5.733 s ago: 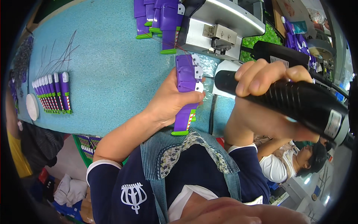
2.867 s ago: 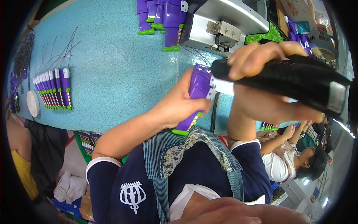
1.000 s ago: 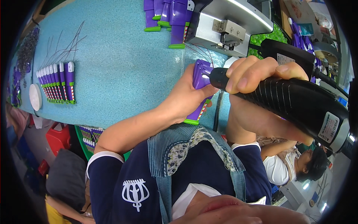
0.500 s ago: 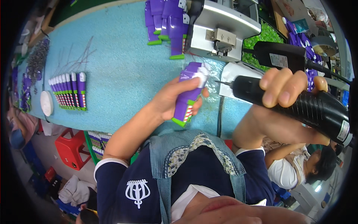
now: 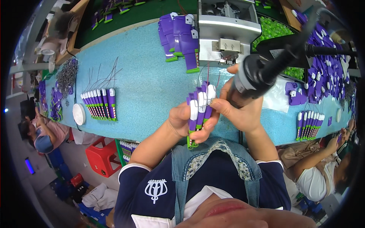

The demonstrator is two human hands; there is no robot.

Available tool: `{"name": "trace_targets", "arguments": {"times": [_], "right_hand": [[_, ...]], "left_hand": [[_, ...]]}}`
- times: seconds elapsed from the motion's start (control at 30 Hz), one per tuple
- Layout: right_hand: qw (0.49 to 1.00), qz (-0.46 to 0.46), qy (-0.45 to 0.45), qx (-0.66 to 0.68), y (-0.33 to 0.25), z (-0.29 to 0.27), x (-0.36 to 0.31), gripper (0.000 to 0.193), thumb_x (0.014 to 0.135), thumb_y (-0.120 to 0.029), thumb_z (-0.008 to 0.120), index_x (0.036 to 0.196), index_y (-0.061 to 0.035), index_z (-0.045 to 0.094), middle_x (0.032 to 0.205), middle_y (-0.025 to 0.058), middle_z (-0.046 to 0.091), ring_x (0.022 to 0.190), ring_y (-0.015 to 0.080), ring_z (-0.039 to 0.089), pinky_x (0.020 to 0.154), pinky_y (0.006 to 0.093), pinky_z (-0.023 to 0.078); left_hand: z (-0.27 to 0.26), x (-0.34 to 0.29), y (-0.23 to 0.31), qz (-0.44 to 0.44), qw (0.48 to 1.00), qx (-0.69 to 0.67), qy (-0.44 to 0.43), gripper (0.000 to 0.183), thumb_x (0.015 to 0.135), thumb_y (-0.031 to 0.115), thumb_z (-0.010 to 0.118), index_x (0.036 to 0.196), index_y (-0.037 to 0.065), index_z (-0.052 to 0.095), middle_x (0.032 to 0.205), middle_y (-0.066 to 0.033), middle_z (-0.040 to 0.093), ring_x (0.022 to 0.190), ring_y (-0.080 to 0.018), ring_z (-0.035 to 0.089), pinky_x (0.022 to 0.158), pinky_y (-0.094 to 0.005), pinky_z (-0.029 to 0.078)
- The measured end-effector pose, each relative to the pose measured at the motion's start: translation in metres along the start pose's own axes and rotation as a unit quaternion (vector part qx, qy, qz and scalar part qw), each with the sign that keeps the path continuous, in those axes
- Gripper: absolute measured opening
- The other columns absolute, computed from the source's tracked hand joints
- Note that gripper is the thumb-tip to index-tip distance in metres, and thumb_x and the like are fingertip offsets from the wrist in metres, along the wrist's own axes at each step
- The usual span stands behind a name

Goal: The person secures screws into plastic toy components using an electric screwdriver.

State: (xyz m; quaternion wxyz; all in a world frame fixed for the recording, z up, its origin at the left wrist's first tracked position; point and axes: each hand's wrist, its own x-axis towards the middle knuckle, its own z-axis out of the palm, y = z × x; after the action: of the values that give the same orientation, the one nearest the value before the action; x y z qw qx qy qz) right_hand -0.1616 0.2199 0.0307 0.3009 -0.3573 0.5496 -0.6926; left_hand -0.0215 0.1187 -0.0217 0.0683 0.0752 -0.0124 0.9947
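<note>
1. The table (image 5: 140,68) is pale blue and speckled; beyond its far edge lies a dark green surface (image 5: 118,19).
2. On it, at the left, stands a row (image 5: 100,104) of purple-and-white parts with thin wires, beside a white disc (image 5: 78,114) and a grey heap (image 5: 67,76).
3. A metal machine (image 5: 228,30) stands at the far side, a purple stack (image 5: 176,40) to its left, green bits (image 5: 272,30) and a purple pile (image 5: 321,72) to its right.
4. On the floor at the left is a red stool (image 5: 102,157); other people sit at both sides of the room.
5. The pieces (image 5: 201,100) are in front of the person's chest, above the table's near part, the left hand (image 5: 186,123) closed around them.
6. The right hand (image 5: 243,114) grips the driver (image 5: 251,78); its thumb touches the pieces, but whether it pinches them I cannot tell.
7. Half a second ago the driver's bit pointed at the pieces and the right hand was apart from them; now the driver is swung upright and the pieces show their narrow edges.
</note>
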Motion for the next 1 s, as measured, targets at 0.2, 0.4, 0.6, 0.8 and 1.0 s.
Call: {"name": "trace_targets", "arguments": {"times": [0.2,0.4,0.6,0.8,1.0], "right_hand": [[0.998,0.027,0.06,0.008,0.005,0.006,-0.002,0.052,0.079,-0.001,0.071,0.12,0.0039,0.039,0.07,0.004,0.057,0.061,0.0099,0.055,0.055,0.022,0.043],[0.997,0.03,0.077,-0.007,-0.006,-0.008,0.005,0.068,0.082,-0.035,0.067,0.125,0.0056,0.034,0.067,0.0057,0.055,0.055,0.0129,0.053,0.052,0.0234,0.043],[0.995,-0.039,0.087,0.014,-0.007,-0.009,0.009,0.064,0.086,-0.036,0.066,0.126,0.0043,0.036,0.067,0.0073,0.055,0.052,0.0136,0.052,0.05,0.024,0.043],[0.994,-0.015,0.102,0.03,-0.004,0.002,0.007,0.066,0.084,-0.034,0.066,0.124,0.0074,0.035,0.067,0.0073,0.056,0.054,0.0133,0.052,0.052,0.0231,0.042],[0.996,-0.04,0.079,0.022,0.002,-0.002,0.013,0.059,0.089,-0.034,0.061,0.126,0.0051,0.037,0.067,0.0082,0.052,0.053,0.0149,0.05,0.05,0.0262,0.041]], "left_hand": [[0.004,0.004,0.009,-0.015,0.997,0.062,0.033,0.068,0.079,0.037,0.073,0.124,-0.002,0.04,0.093,-0.0196,0.055,0.051,-0.021,0.056,0.044,-0.0332,0.049],[0.02,0.012,0.075,0.183,0.861,0.432,0.197,0.053,0.09,0.046,0.055,0.119,0.003,0.049,0.094,-0.0191,0.059,0.056,-0.0225,0.06,0.051,-0.0294,0.051],[-0.01,0.007,0.195,0.26,0.442,0.674,0.532,0.059,0.084,0.053,0.063,0.106,-0.002,0.058,0.094,-0.0124,0.065,0.08,-0.0225,0.064,0.071,-0.035,0.05],[-0.023,-0.009,0.182,0.271,0.141,0.784,0.54,0.066,0.086,0.047,0.062,0.117,-0.011,0.05,0.114,-0.0296,0.057,0.101,-0.041,0.06,0.086,-0.0426,0.048],[0.034,-0.106,0.118,0.249,0.098,0.823,0.502,0.06,0.077,0.029,0.075,0.121,-0.003,0.05,0.116,-0.0247,0.052,0.106,-0.037,0.053,0.092,-0.0448,0.043]]}}
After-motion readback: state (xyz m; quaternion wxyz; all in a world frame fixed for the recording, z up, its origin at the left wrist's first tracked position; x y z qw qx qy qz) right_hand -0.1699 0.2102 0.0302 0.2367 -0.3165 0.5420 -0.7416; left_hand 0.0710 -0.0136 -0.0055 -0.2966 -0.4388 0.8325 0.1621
